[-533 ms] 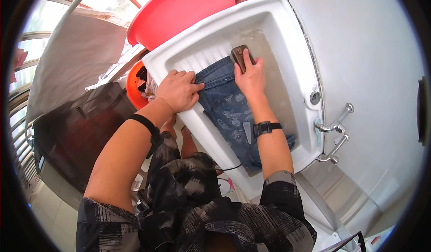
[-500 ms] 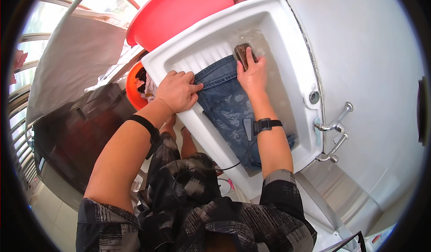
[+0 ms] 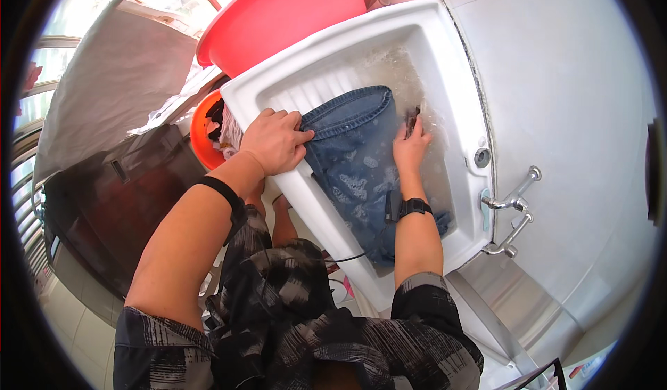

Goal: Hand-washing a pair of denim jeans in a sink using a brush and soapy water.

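Observation:
In the washing sink [image 3: 464,105] lies a blue denim garment [image 3: 351,164], wet, with white suds patches on it. Its open hem faces the far side. My left hand [image 3: 274,141] is closed on the hem's left corner, pressing it at the sink's near-left rim. To the right of the denim, my right hand [image 3: 411,148] grips a dark brown scrubbing brush [image 3: 413,119] over the cloudy water. The brush is turned narrow side up, and its bristles cannot be made out. The far end of the denim lies bunched beneath my right forearm.
A large pink basin [image 3: 292,21] stands behind the sink. An orange bucket [image 3: 201,131] with clothes sits to the left, beside a dark-lidded machine [image 3: 125,202]. A metal tap [image 3: 514,201] and white wall [image 3: 570,98] border the right side. A thin cable hangs near my right arm.
My right hand has moved the brush right and nearer, off the denim into the water. The denim's hem has opened into a loop. My left hand stays put.

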A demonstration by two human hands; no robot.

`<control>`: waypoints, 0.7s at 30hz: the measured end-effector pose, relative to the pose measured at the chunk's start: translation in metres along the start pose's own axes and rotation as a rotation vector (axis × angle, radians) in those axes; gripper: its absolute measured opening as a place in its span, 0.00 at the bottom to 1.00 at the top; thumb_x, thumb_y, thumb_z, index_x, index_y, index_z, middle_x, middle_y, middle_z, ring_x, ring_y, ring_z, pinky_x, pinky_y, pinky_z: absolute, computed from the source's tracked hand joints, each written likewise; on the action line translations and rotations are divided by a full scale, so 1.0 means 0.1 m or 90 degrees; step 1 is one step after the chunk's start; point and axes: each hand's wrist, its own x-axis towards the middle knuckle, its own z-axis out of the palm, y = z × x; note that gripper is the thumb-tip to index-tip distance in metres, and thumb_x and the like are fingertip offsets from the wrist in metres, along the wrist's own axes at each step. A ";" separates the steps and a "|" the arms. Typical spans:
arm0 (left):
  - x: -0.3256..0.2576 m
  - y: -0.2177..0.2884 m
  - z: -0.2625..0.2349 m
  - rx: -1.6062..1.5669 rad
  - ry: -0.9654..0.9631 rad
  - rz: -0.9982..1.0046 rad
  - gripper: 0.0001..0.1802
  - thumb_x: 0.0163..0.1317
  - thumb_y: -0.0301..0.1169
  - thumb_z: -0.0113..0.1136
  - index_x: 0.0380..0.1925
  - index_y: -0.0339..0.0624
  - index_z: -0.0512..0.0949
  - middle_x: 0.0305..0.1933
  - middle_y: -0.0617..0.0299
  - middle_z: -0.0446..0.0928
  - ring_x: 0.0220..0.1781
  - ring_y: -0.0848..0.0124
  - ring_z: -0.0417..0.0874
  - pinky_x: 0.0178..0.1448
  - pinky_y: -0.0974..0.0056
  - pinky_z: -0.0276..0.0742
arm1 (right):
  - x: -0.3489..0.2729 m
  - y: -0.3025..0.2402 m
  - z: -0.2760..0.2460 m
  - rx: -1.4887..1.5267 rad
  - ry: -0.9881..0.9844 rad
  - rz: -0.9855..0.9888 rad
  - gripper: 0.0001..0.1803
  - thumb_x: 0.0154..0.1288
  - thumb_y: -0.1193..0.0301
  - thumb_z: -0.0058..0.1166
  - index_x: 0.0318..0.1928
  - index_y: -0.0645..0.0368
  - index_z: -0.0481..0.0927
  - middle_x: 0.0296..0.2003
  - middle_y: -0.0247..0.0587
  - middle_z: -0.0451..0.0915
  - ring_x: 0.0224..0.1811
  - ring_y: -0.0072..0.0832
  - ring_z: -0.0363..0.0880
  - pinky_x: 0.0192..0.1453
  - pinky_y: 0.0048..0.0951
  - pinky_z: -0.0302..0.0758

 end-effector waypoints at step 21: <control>-0.07 -0.06 -0.02 -0.002 0.029 -0.034 0.15 0.53 0.34 0.62 0.41 0.57 0.90 0.40 0.64 0.78 0.45 0.65 0.80 0.54 0.57 0.72 | -0.01 -1.48 -0.47 0.233 -0.037 -0.138 0.29 0.65 0.56 0.64 0.65 0.51 0.81 0.49 0.58 0.74 0.51 0.53 0.77 0.55 0.48 0.77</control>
